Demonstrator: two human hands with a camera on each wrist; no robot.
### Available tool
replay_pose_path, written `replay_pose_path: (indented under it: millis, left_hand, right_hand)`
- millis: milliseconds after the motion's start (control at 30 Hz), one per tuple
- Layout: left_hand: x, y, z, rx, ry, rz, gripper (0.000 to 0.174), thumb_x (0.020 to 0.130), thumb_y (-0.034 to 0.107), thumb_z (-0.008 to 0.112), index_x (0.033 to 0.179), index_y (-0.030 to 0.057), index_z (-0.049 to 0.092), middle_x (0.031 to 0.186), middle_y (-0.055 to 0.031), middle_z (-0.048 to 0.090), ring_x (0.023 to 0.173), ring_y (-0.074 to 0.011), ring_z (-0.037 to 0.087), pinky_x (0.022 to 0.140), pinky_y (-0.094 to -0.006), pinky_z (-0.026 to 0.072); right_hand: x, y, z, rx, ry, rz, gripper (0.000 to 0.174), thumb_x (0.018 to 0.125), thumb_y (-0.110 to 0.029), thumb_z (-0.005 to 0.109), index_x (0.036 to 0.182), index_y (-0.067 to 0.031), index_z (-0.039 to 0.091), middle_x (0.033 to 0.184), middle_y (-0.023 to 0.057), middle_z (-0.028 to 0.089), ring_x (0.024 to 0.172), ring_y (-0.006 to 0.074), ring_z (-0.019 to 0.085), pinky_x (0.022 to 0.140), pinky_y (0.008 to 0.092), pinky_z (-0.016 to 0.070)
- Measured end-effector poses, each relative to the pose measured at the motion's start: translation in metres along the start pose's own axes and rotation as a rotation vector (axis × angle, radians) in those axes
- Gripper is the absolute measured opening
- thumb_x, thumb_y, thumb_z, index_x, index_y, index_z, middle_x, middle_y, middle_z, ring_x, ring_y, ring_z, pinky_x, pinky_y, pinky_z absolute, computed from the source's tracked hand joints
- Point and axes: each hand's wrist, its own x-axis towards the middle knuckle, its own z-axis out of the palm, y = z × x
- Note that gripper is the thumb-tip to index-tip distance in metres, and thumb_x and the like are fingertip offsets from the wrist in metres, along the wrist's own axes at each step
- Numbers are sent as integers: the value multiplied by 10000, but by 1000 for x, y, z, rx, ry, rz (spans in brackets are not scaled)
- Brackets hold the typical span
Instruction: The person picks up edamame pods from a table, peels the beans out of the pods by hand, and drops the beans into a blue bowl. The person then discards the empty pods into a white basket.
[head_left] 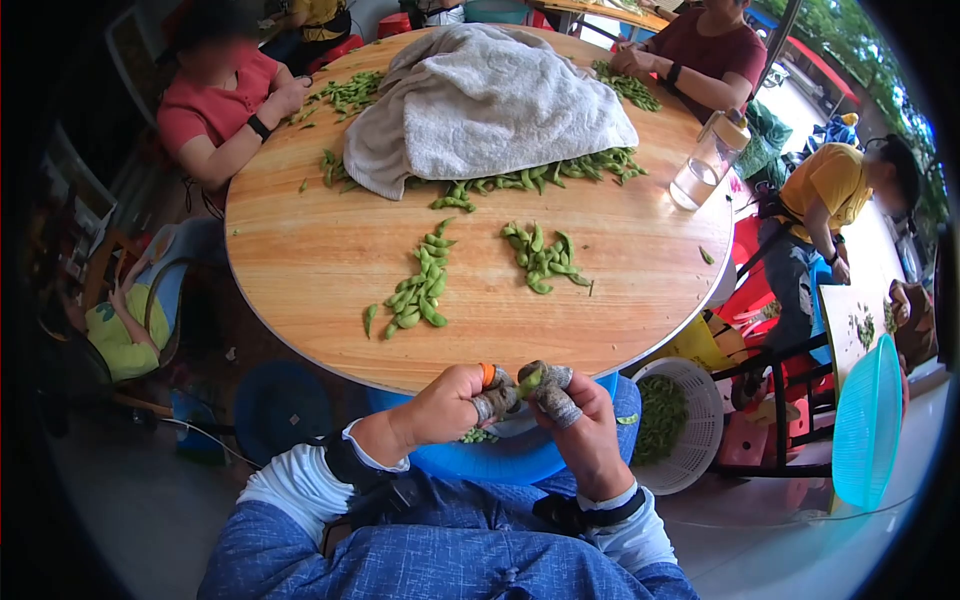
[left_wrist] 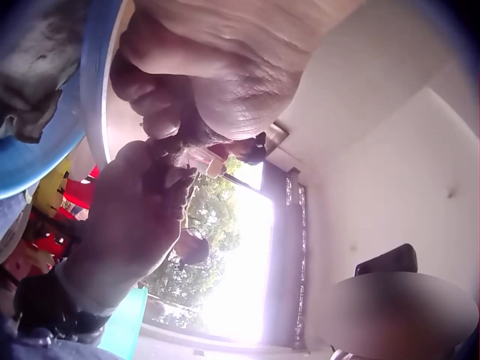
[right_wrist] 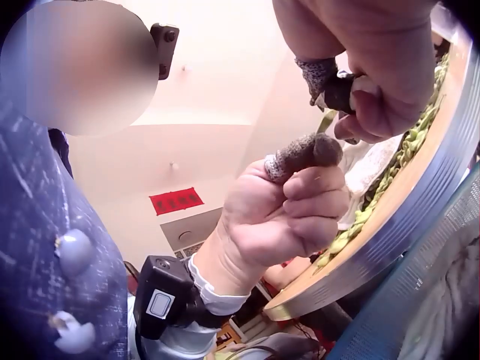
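In the head view my right hand [head_left: 588, 430] pinches a green soybean pod [head_left: 532, 379] between thumb and forefinger, over the table's near edge. My left hand [head_left: 447, 402] is right beside it, fingers curled in, with thumb and forefinger at the pod's near end. Grey fabric finger covers [head_left: 563, 408] wrap the thumbs and forefingers of both hands. An orange band [head_left: 488, 375] circles a left finger. The right wrist view shows a green sliver of the pod [right_wrist: 327, 120] between the two hands. Fingers hide most of the pod in the left wrist view.
Loose pods [head_left: 425, 285] lie on the round wooden table [head_left: 300, 260], with a second small pile [head_left: 545, 257] beside them. A grey towel [head_left: 510, 110] covers more pods. A water bottle [head_left: 708, 165] stands right. Below are a blue basin [head_left: 470, 465] and a white basket [head_left: 700, 420] of pods.
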Motion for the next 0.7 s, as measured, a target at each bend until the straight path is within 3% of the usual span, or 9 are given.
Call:
replay_pose_path:
  millis: [67, 133, 233, 700]
  left_hand:
    - [-2, -6, 1, -246, 5, -14, 124, 863, 119, 474, 873, 31, 562, 636, 33, 483, 552, -30, 394, 491, -176, 302]
    - [-2, -7, 6, -230, 40, 5, 148, 875, 165, 471, 834, 48, 551, 619, 43, 456, 535, -31, 367, 482, -176, 278]
    - [-4, -5, 9, -222, 51, 1, 180, 879, 203, 479, 781, 61, 531, 608, 53, 430, 527, -31, 344, 480, -177, 266]
    - [-8, 3, 13, -166, 44, 3, 224, 884, 225, 473, 731, 65, 509, 597, 60, 393, 534, -37, 321, 489, -185, 259]
  right_hand:
    - [-4, -1, 2, -16, -4, 8, 184, 816, -153, 574, 923, -3, 577, 798, -1, 577, 666, 46, 484, 589, 162, 358]
    - [-7, 1, 3, -30, -17, 43, 180, 818, -159, 573, 916, -8, 576, 808, -2, 577, 673, 46, 484, 599, 166, 362]
    - [-9, 4, -1, 11, -91, 25, 197, 847, -97, 521, 1001, 24, 539, 917, 32, 592, 823, 90, 544, 738, 225, 436]
    - [-12, 8, -4, 23, -81, 42, 175, 848, -94, 513, 975, 20, 549, 895, 28, 594, 794, 82, 538, 723, 222, 431]
